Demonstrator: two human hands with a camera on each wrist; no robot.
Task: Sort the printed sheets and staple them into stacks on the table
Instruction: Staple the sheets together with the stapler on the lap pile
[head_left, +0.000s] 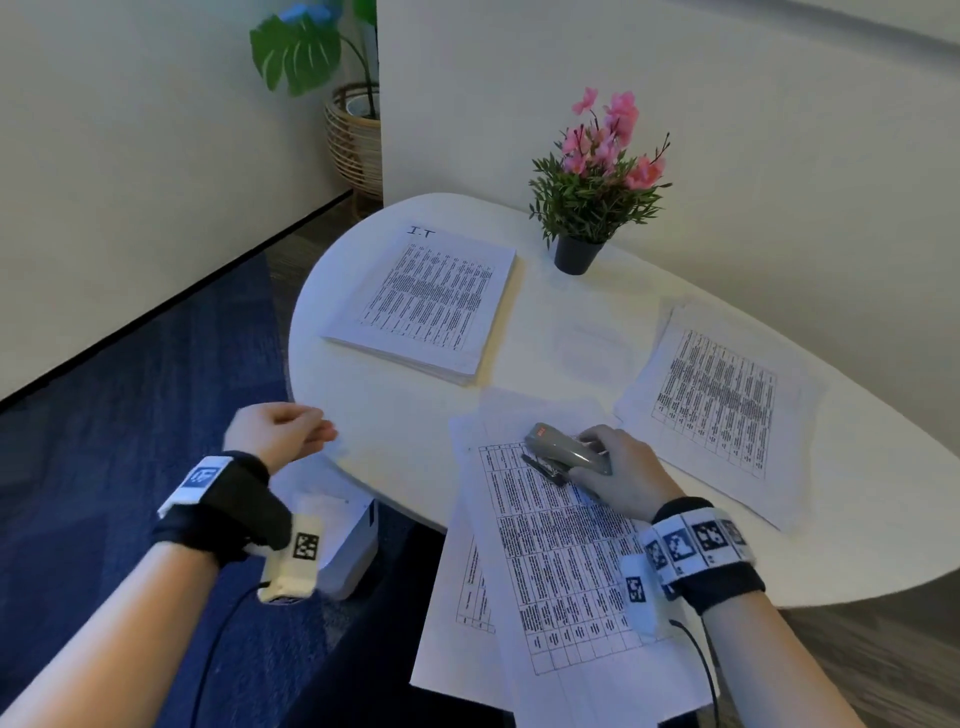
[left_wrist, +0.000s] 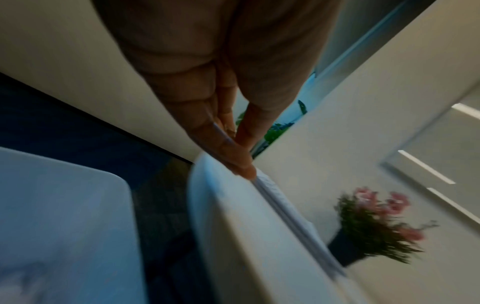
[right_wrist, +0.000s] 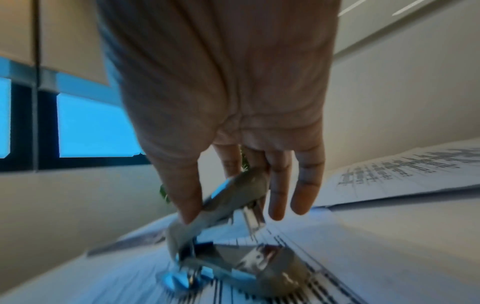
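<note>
Gripping a grey stapler (head_left: 567, 453) over loose printed sheets (head_left: 563, 551), the person's right hand (head_left: 621, 475) works at the near edge of the white table (head_left: 415, 415).

Thumb and fingers of that hand curl round the stapler's rear end, its mouth gaping and its base resting on the top left part of the loose sheets, which overhang the table's near edge. Left of the stapler, the left hand (head_left: 280, 434) hovers by the table's edge, fingers straight and close together, holding nothing. Beyond the stapler to the left lies a thick stack marked "I.T" (head_left: 423, 301); to the stapler's right lies a thinner pile (head_left: 722, 410). Behind both stands a potted pink-flowered plant (head_left: 597, 187). A white box (head_left: 348, 540) sits below the left wrist.
</note>
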